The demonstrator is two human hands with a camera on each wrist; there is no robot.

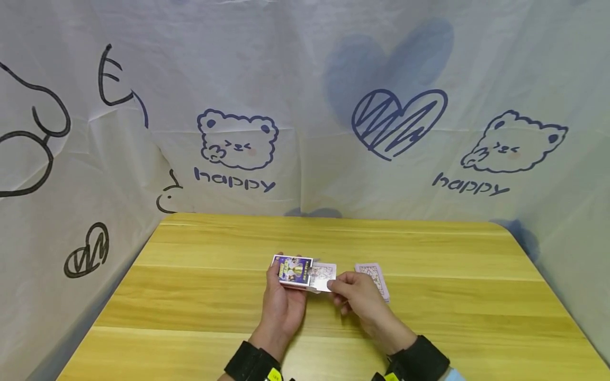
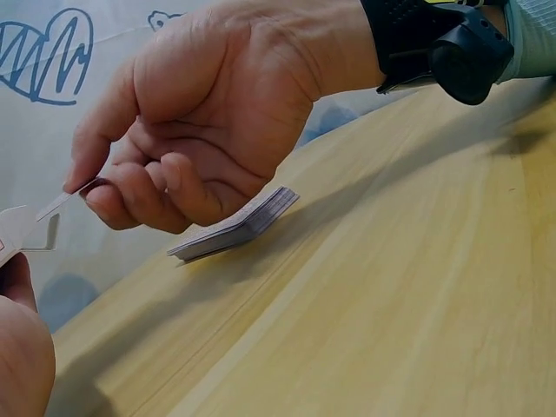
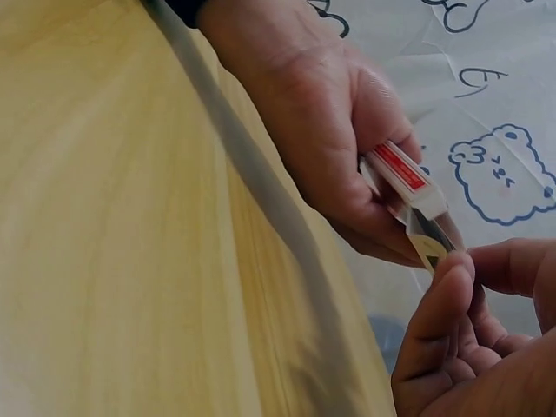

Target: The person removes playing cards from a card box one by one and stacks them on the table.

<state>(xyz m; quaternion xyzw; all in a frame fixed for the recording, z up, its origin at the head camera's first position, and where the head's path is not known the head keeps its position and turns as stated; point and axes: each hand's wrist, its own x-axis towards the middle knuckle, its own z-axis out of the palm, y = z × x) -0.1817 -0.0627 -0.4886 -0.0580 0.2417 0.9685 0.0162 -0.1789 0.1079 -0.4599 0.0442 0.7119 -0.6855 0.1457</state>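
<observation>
A small card box with a purple picture and white edges lies in my left hand, which grips it above the table. The box's right end is open, with flaps out. From that end a playing card with a patterned back sticks out partway; whether several cards lie together there I cannot tell. My right hand pinches its outer edge between thumb and fingers. In the right wrist view, the box's side shows a red label. A pile of cards rests on the table just beyond my right hand.
The wooden table has light yellow grain and rounded far corners. Behind it hangs a pale cloth with drawn bears, a heart and lettering; more of this cloth runs along the left and right sides.
</observation>
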